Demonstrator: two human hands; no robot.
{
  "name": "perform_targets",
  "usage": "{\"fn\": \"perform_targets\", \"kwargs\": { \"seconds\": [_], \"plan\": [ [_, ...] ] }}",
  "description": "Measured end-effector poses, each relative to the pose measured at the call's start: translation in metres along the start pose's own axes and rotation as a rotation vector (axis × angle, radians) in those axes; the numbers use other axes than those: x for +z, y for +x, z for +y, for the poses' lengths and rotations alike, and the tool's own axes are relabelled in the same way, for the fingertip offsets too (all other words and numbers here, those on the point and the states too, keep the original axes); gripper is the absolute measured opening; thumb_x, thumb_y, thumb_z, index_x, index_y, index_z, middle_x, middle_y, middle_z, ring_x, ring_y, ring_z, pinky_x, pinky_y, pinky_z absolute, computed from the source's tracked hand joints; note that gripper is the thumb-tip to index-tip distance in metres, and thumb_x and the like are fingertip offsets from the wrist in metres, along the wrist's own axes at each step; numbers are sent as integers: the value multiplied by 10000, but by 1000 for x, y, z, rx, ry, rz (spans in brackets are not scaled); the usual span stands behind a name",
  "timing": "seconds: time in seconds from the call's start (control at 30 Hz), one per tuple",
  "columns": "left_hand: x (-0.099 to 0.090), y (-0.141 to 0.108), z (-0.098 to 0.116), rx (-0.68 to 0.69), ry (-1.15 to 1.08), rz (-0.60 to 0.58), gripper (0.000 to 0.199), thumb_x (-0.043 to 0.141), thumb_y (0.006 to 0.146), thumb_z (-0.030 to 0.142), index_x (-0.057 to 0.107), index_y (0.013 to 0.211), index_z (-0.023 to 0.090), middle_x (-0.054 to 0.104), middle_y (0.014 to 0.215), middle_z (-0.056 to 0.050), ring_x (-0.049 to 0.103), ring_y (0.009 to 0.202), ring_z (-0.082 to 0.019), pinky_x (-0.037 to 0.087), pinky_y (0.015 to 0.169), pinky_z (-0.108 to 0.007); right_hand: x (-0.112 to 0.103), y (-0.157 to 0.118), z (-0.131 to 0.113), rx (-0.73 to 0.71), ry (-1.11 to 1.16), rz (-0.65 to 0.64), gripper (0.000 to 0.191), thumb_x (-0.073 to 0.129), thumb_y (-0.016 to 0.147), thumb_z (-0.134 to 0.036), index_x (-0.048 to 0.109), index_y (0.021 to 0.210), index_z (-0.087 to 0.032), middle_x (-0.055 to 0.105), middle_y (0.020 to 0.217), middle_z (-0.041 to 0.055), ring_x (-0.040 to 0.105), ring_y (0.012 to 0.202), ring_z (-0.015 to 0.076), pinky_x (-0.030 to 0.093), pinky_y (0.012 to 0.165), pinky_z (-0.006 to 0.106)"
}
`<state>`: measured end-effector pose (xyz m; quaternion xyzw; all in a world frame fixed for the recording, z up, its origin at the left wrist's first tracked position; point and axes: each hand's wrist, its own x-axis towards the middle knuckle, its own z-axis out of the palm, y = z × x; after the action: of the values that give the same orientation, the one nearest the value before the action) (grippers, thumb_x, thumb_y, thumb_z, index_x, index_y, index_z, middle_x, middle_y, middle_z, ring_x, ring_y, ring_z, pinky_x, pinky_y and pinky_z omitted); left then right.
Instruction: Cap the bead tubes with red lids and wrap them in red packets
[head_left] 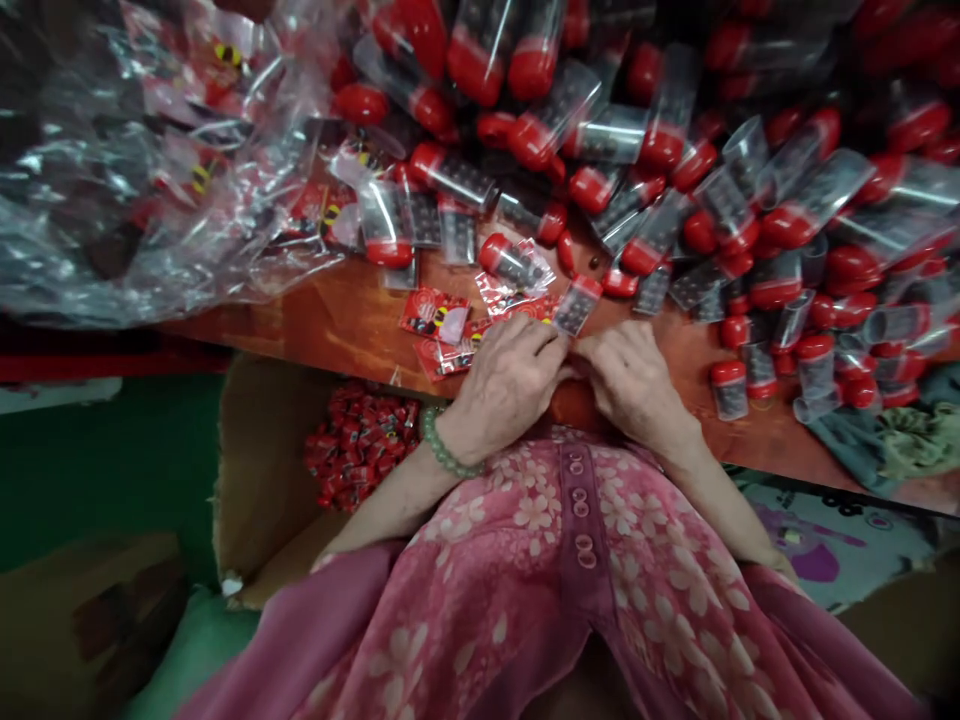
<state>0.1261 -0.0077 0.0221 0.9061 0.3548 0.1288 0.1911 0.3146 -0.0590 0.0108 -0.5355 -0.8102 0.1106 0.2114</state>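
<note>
My left hand (514, 370) and my right hand (628, 372) meet at the table's front edge, fingertips pinched together. Whatever lies between the fingers is hidden from view. Just beyond the fingertips is a small clear tube with a red cap (579, 303) and dark dots inside; I cannot tell whether the fingers touch it. By my left hand, red printed cards (436, 316) with a bee picture lie overlapping on the table. Another red-capped tube (516, 262) rests on a card behind them.
Many red-capped clear tubes (795, 215) are heaped across the back and right of the wooden table (330, 305). A crumpled clear plastic bag (195, 230) with cards lies at left. Below, a cardboard box (262, 460) holds small red packs (360, 445). Cloth (900, 440) lies at right.
</note>
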Motion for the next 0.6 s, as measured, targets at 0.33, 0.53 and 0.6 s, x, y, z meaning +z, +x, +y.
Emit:
{"fn": "perform_targets", "kwargs": {
  "seconds": [0.33,0.53,0.6],
  "plan": [
    [5,9,-5,23,-114,-54,233,590,997,257,669,796,171,677,788,-61,575,791,-207,456,719,-332,-24,-2,18,40,208,-20,181,528,1058,-289,686,1075,-203,729,873,61,617,811,206,513,788,355],
    [9,6,-2,1,-63,-43,312,577,1014,329,696,778,164,682,765,-64,566,763,-206,455,713,-337,-26,3,46,427,-145,95,361,559,1022,-463,673,1217,-181,708,1078,155,619,1001,310,523,905,462],
    [10,5,-1,-1,-25,-49,291,598,998,288,697,756,161,676,760,-68,572,775,-213,460,708,-338,-22,6,49,476,-208,59,504,584,984,-548,646,1292,-155,672,1167,196,599,1063,348,516,930,500]
  ]
}}
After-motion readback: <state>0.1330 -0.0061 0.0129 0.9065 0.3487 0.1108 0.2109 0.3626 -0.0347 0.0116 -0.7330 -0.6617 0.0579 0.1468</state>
